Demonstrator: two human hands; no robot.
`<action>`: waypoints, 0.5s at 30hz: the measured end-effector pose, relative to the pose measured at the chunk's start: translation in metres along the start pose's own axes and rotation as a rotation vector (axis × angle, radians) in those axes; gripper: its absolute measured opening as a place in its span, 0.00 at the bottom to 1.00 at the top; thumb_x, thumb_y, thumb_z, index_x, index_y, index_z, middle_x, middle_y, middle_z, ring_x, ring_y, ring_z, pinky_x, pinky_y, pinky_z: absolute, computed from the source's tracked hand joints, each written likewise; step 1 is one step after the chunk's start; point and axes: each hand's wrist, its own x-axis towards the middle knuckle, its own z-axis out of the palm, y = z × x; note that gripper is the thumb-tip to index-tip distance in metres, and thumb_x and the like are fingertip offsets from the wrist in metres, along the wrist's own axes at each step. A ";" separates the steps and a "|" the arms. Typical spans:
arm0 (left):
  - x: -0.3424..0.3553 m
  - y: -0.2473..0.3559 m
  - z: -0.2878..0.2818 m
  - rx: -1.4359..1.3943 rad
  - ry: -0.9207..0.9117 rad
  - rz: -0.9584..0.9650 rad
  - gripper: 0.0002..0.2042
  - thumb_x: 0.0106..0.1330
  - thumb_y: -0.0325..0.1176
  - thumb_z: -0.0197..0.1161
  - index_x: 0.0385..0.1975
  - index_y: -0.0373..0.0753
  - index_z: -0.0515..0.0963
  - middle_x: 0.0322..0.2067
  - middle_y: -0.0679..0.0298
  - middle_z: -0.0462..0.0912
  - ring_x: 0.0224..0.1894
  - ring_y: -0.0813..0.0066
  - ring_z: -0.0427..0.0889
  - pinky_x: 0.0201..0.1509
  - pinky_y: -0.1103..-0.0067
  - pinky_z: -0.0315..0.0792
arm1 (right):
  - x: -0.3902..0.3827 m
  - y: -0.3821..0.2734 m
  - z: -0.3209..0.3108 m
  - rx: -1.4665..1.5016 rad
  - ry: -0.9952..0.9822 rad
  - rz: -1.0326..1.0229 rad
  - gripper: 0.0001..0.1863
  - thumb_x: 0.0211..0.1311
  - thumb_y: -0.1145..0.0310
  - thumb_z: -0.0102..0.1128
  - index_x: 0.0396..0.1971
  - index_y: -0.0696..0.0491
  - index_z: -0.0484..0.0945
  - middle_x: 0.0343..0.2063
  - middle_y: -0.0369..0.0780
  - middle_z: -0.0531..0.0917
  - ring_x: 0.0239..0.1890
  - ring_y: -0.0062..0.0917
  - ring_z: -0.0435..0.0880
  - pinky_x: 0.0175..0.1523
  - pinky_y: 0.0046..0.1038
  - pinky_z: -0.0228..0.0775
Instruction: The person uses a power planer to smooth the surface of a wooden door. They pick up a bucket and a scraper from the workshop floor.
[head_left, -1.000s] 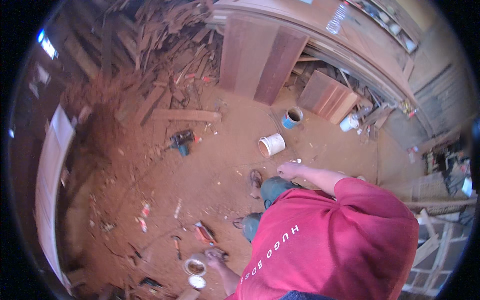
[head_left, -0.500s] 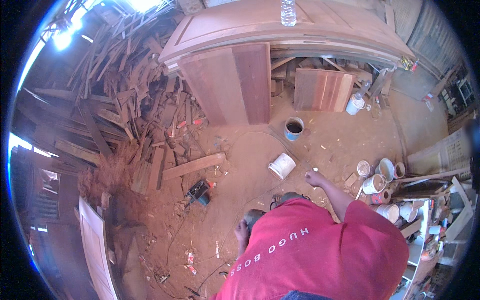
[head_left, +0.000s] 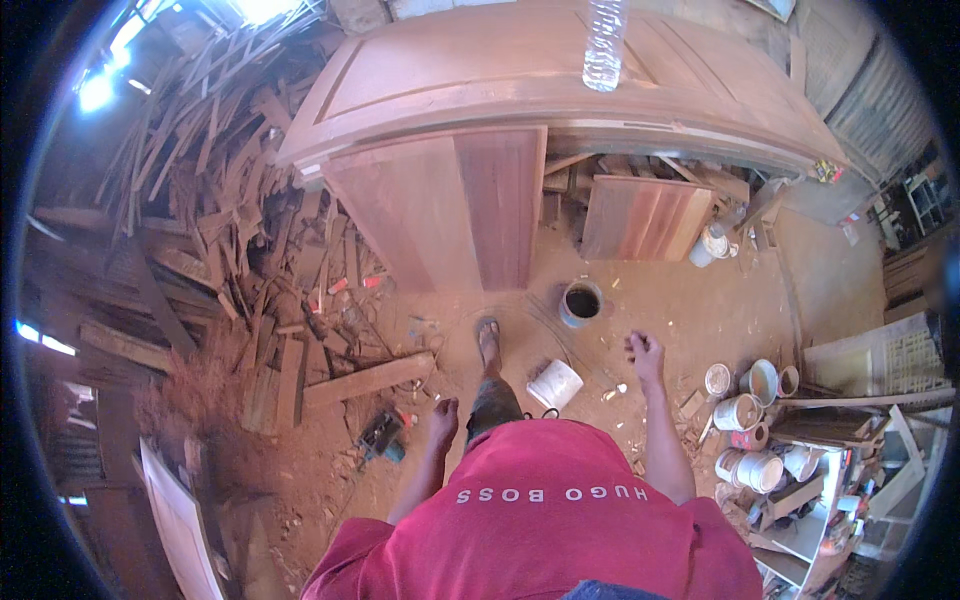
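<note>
My left hand (head_left: 443,423) hangs beside my body with its fingers curled in. Nothing shows in it. The power tool (head_left: 382,438), dark and teal, lies on the dirt floor to its left. In front of my right side is my right hand (head_left: 646,358), raised, its fingers loosely bent and apart, with nothing visible in them. A white bucket (head_left: 555,385) lies tipped over on the floor to its lower left. Farther off stands a bucket with dark contents (head_left: 580,303). Neither hand touches any of these. My sandalled foot (head_left: 488,342) is planted ahead.
A large panelled wooden door (head_left: 450,60) lies raised, with a clear plastic bottle (head_left: 603,50) on it. Two wood panels (head_left: 430,210) (head_left: 645,220) lean below. Scrap wood (head_left: 240,230) is heaped at left. Several buckets (head_left: 737,412) and a cluttered shelf (head_left: 805,515) stand at right.
My body has straightened and moved forward, with one foot stepping out. The left hand has swung out into fuller view. My right hand has opened from a closed shape.
</note>
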 end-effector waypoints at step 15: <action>0.296 0.037 -0.090 0.352 -0.213 0.091 0.22 0.69 0.49 0.51 0.39 0.33 0.80 0.39 0.47 0.83 0.45 0.47 0.81 0.49 0.63 0.73 | 0.416 -0.449 0.183 -0.070 0.663 -0.810 0.53 0.44 0.55 0.79 0.64 0.61 0.56 0.60 0.49 0.67 0.62 0.36 0.67 0.66 0.35 0.59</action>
